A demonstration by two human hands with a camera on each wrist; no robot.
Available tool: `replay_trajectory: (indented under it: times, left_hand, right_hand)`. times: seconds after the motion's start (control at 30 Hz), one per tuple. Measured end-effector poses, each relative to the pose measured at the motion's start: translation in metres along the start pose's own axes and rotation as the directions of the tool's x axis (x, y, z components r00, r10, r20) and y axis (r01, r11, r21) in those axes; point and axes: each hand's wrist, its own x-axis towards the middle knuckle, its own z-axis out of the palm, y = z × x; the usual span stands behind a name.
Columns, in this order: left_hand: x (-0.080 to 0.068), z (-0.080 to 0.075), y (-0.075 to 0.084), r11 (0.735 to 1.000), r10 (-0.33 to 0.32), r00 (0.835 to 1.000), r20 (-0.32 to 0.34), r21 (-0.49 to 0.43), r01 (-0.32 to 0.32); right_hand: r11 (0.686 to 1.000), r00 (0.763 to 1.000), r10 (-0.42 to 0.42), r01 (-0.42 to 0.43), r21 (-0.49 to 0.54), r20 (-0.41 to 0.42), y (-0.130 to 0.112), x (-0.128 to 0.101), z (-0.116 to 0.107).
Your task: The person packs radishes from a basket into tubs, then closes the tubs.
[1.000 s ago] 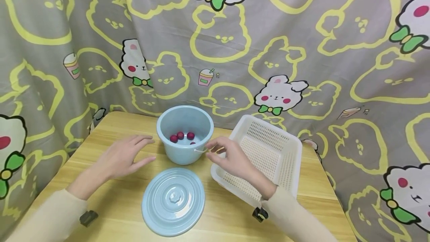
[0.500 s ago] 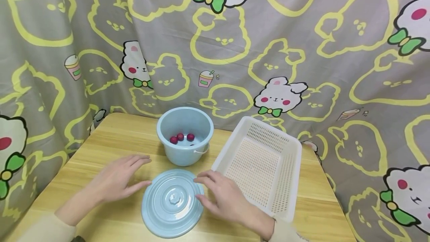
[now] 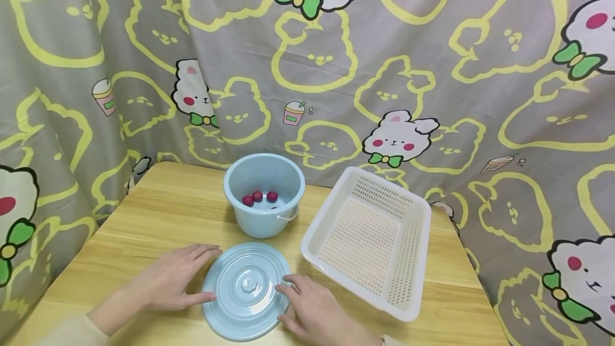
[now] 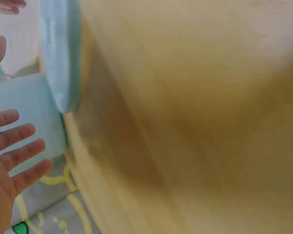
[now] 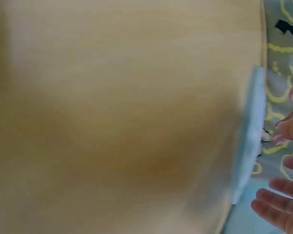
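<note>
Head view: your left hand (image 3: 165, 282) and right hand (image 3: 312, 311), fingers spread wide, flanked the round, ridged, pale-blue lid (image 3: 246, 288) lying flat.

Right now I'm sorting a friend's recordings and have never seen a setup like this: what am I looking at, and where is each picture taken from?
No machine here: a person's two bare hands. The wide picture comes from a camera on the person's head; the two blurry ones come from cameras on each wrist, close to the wooden table. On it lie a blue lid, a blue bucket with small red balls inside, and a white basket. The left hand and right hand lie with straight fingers at either edge of the lid. Neither grips anything.
</note>
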Motion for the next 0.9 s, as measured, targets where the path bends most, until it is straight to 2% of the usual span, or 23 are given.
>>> replay_trajectory:
  times: [0.13,0.37,0.7,0.9]
  left_hand:
    - [-0.005,0.007,-0.001,1.0,-0.012,1.0,0.026,-0.019,0.013]
    - [-0.012,0.018,-0.003,1.0,-0.016,1.0,0.011,-0.002,0.017]
    - [-0.021,0.032,-0.004,1.0,-0.006,1.0,0.01,-0.02,0.006]
    - [-0.028,0.038,-0.003,1.0,0.012,1.0,-0.027,-0.005,-0.012]
  right_hand:
    - [0.999,0.999,0.029,-0.028,-0.033,0.044,0.0,-0.009,0.008]
    - [0.997,0.992,0.067,-0.063,-0.042,0.107,0.002,-0.018,0.014]
    - [0.985,0.983,0.076,-0.048,-0.163,0.169,0.001,-0.013,0.018]
    - [0.98,0.977,0.085,-0.046,-0.193,0.195,0.0,-0.011,0.021]
